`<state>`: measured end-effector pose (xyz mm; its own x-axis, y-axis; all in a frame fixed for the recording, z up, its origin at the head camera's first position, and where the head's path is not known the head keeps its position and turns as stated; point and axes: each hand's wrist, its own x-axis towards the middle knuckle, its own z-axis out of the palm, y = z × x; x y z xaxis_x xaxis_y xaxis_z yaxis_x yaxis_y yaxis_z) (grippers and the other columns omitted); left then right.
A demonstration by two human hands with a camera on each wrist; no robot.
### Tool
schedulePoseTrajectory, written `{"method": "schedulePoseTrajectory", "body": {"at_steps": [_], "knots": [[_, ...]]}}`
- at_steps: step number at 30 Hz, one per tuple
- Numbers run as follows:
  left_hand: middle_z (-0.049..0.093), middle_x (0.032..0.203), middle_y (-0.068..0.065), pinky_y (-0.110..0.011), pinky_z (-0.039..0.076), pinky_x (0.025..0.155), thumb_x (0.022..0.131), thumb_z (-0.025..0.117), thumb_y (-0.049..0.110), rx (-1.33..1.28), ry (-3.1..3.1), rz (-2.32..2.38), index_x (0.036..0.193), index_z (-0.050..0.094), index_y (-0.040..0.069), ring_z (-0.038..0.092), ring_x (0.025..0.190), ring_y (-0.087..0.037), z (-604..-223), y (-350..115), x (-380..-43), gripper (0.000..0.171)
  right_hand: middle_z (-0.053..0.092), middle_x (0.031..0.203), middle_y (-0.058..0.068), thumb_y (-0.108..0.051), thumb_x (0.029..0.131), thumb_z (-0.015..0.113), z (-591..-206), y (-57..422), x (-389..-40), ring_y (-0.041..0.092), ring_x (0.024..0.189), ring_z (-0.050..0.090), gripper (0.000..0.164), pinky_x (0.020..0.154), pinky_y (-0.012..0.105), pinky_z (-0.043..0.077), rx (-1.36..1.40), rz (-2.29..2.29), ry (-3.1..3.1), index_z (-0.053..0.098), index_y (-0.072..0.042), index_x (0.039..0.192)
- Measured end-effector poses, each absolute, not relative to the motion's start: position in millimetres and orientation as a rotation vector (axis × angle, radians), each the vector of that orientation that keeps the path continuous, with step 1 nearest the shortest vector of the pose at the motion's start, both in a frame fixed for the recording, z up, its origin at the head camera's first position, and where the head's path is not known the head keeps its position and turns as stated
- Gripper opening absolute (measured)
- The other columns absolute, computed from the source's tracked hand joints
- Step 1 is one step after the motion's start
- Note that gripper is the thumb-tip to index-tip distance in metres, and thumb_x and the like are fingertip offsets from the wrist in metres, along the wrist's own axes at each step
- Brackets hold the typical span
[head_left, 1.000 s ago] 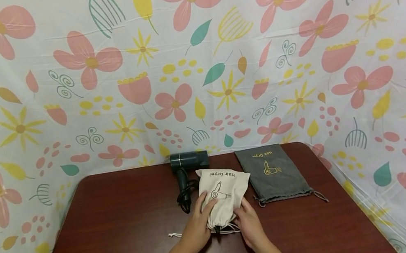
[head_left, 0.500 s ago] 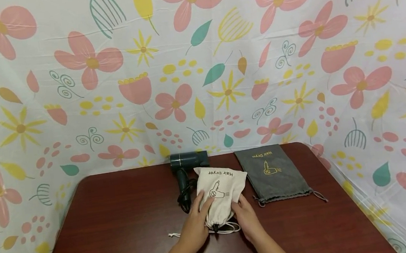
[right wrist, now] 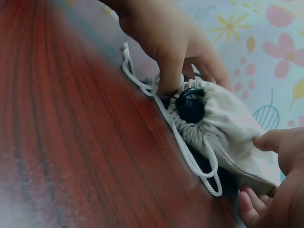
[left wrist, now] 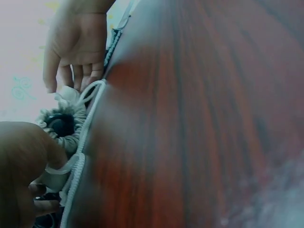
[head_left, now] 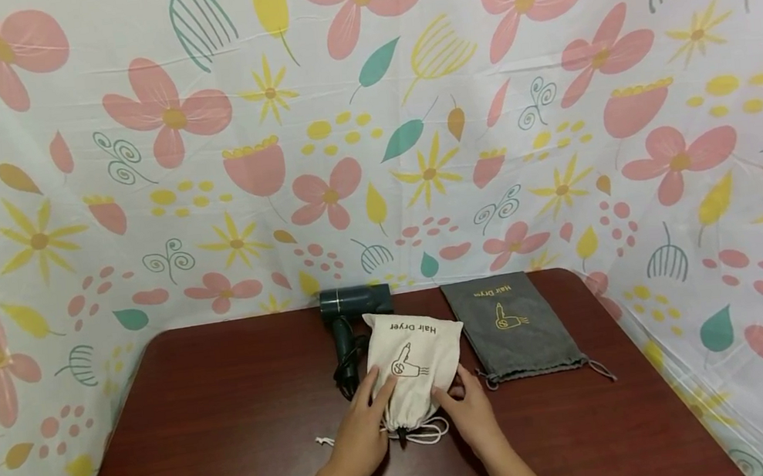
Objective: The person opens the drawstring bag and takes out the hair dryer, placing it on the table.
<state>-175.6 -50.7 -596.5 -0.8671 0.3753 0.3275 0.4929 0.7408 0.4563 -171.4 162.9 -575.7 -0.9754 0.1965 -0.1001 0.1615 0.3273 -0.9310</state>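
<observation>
A cream drawstring pouch (head_left: 413, 351) printed "Hair Dryer" lies on the table, its gathered mouth toward me. A black cord end (right wrist: 191, 109) pokes out of that mouth. My left hand (head_left: 360, 434) grips the pouch's left side near the mouth, thumb on top. On the opposite side my right hand (head_left: 473, 418) holds the edge, its thumb (right wrist: 268, 141) on the cloth and the fingers lower at the side. White drawstrings (right wrist: 190, 159) trail loose on the table. Whatever fills the pouch is hidden apart from the cord end.
A dark green hair dryer (head_left: 355, 303) with its cord wrapped lies behind the pouch, to the left. To the right is a flat grey drawstring bag (head_left: 519, 324) with gold print. The dark red table (head_left: 220, 426) meets a flowered curtain (head_left: 369, 115) at the back.
The pouch has shifted slightly left and away from me, with both hands following. The right thumb now lies farther onto the pouch's top. The hair dryer and grey bag have stayed put.
</observation>
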Motion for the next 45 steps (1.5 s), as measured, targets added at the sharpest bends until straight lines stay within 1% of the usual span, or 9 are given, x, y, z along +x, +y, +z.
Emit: {"method": "schedulePoseTrajectory", "body": {"at_steps": [2, 5, 10, 15, 19, 23, 29, 36, 45], "knots": [[0.034, 0.162, -0.013, -0.045, 0.054, 0.098, 0.067, 0.074, -0.008, -0.681, -2.755, -0.810, 0.154, 0.043, 0.022, 0.043, 0.144, -0.035, -593, -52, -173, 0.098, 0.048, 0.128, 0.019, -0.023, 0.091, 0.075, -575, 164, -169, 0.020, 0.101, 0.060, 0.076, 0.074, 0.021, 0.048, -0.360, 1.710, -2.533, 0.036, -0.002, 0.153], [0.036, 0.160, -0.015, -0.052, 0.051, 0.101, 0.072, 0.076, -0.002, -0.672, -2.773, -0.831, 0.153, 0.044, 0.021, 0.044, 0.142, -0.038, -587, -53, -168, 0.090, 0.047, 0.124, 0.019, -0.021, 0.089, 0.077, -573, 165, -165, 0.024, 0.105, 0.055, 0.074, 0.078, 0.021, 0.046, -0.399, 1.683, -2.471, 0.039, -0.002, 0.149], [0.045, 0.152, -0.012, -0.058, 0.049, 0.100, 0.074, 0.077, 0.006, -0.647, -2.733, -0.852, 0.147, 0.052, 0.021, 0.049, 0.137, -0.036, -582, -55, -161, 0.079, 0.055, 0.104, 0.011, -0.018, 0.090, 0.076, -567, 164, -158, 0.015, 0.090, 0.055, 0.050, 0.075, 0.020, 0.046, -0.402, 1.739, -2.396, 0.053, -0.004, 0.132], [0.054, 0.128, -0.004, -0.046, 0.053, 0.090, 0.072, 0.081, 0.011, -0.624, -2.657, -0.835, 0.127, 0.065, 0.022, 0.057, 0.117, -0.023, -582, -55, -157, 0.058, 0.064, 0.091, 0.007, -0.011, 0.090, 0.074, -562, 161, -151, 0.008, 0.076, 0.058, 0.020, 0.068, 0.021, 0.048, -0.216, 1.880, -2.453, 0.065, -0.004, 0.107], [0.055, 0.109, 0.004, -0.033, 0.052, 0.080, 0.074, 0.083, 0.015, -0.651, -2.641, -0.845, 0.114, 0.067, 0.021, 0.057, 0.099, -0.013, -582, -55, -155, 0.043, 0.068, 0.087, 0.004, -0.009, 0.090, 0.073, -564, 160, -146, 0.006, 0.075, 0.061, 0.005, 0.070, 0.021, 0.050, -0.016, 1.812, -2.582, 0.068, -0.009, 0.093], [0.056, 0.102, 0.007, -0.029, 0.052, 0.076, 0.077, 0.083, 0.018, -0.679, -2.645, -0.840, 0.111, 0.065, 0.021, 0.058, 0.093, -0.012, -583, -55, -154, 0.038, 0.070, 0.087, 0.001, -0.014, 0.091, 0.074, -567, 158, -142, 0.004, 0.078, 0.063, 0.006, 0.072, 0.021, 0.052, 0.153, 1.675, -2.709, 0.068, -0.015, 0.092], [0.058, 0.102, 0.007, -0.031, 0.053, 0.079, 0.080, 0.082, 0.018, -0.669, -2.679, -0.845, 0.110, 0.064, 0.021, 0.059, 0.095, -0.012, -584, -53, -155, 0.035, 0.065, 0.100, 0.007, -0.014, 0.088, 0.077, -570, 151, -138, 0.015, 0.085, 0.066, 0.020, 0.073, 0.024, 0.053, 0.289, 1.551, -2.774, 0.064, -0.010, 0.103], [0.059, 0.102, 0.006, -0.030, 0.053, 0.076, 0.082, 0.081, 0.018, -0.655, -2.698, -0.851, 0.111, 0.064, 0.021, 0.059, 0.094, -0.013, -585, -48, -155, 0.034, 0.057, 0.103, 0.007, -0.012, 0.084, 0.081, -575, 141, -138, 0.019, 0.088, 0.063, 0.030, 0.076, 0.027, 0.055, 0.266, 1.356, -2.773, 0.060, -0.009, 0.106], [0.064, 0.103, 0.004, -0.033, 0.054, 0.079, 0.081, 0.082, 0.014, -0.632, -2.657, -0.880, 0.110, 0.064, 0.017, 0.063, 0.095, -0.015, -588, -44, -157, 0.034, 0.059, 0.103, 0.006, -0.010, 0.086, 0.079, -581, 134, -141, 0.018, 0.084, 0.066, 0.027, 0.074, 0.026, 0.055, 0.233, 1.334, -2.739, 0.061, -0.012, 0.107]]}}
